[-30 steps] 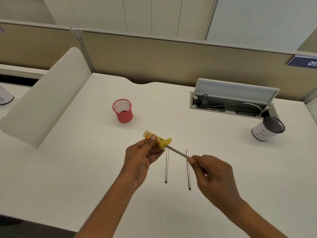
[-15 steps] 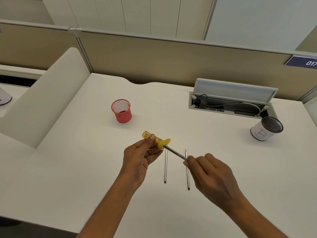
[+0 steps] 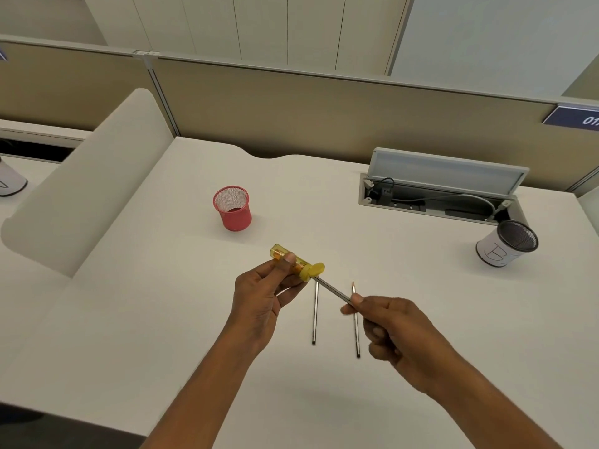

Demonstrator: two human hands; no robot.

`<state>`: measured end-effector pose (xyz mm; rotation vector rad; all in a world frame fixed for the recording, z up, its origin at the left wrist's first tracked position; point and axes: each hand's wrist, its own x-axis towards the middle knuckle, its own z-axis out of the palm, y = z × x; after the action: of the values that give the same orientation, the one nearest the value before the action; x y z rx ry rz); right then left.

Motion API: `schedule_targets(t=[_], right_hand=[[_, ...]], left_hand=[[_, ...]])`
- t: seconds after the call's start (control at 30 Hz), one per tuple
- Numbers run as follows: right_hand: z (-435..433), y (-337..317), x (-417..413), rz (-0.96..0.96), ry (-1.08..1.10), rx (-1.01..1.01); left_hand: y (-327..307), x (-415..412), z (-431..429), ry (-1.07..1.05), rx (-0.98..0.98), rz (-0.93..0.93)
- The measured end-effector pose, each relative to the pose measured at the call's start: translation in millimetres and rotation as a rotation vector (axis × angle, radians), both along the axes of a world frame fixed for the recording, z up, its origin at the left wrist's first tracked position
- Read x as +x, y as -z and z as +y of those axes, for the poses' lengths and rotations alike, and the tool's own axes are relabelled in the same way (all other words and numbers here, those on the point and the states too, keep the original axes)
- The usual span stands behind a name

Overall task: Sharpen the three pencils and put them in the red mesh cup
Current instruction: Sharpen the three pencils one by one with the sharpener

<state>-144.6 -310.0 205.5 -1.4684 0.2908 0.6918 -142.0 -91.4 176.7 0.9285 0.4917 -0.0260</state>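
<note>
Held pencil [image 3: 334,290]: tip end is buried in the yellow sharpener [image 3: 296,262], and the shaft slants down-right, raised off the desk [image 3: 162,319].

Right hand [image 3: 398,328]: pinches the pencil's rear end between thumb and forefinger, other fingers curled under.

Left hand [image 3: 259,299]: grips the sharpener's body, thumb on top, fingers wrapped beneath.

Change: half a second ago the right hand was rolled knuckles-over on the shaft. Now the wrist has turned back and the thumb sits on top. The sharpener and left hand have hardly shifted. This reads as one twist stroke, so sharpening is under way and not finished.

Two more pencils lie side by side on the desk just below the hands.
- Left one [image 3: 315,315]: far end is hidden behind the held pencil.
- Right one [image 3: 355,319]: shows a point, so it may be done already.

Red cup [image 3: 232,209]: stands upright, well apart up-left, with no pencil showing in it. All three placements are likely still ahead.

Farther right are an open cable box [image 3: 437,205] and a white cup [image 3: 505,243].
</note>
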Motion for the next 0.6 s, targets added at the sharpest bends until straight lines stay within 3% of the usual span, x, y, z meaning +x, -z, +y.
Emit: schedule_targets(t=[0.17,0.33,0.47,0.53,0.6], right_hand=[[-6,11,-5,-1.114,-0.175,-0.682],[-18,19,-2,-1.684,-0.280,-1.116],[-15,19,-3,-1.766,-0.246,-1.165],[-10,17,-7,-1.601,-0.212,-1.042],[-4,13,-12,-1.254,-0.111,-0.778]], left_hand=[[1,-1,-2,-0.040,-0.062,0.045],[-1,-1,-2,-0.054,-0.106,0.081],[0,-2,-4,-0.049,-0.101,0.088],[1,-3,-3,-0.043,-0.094,0.077],[2,-4,-2,-0.028,-0.080,0.060]])
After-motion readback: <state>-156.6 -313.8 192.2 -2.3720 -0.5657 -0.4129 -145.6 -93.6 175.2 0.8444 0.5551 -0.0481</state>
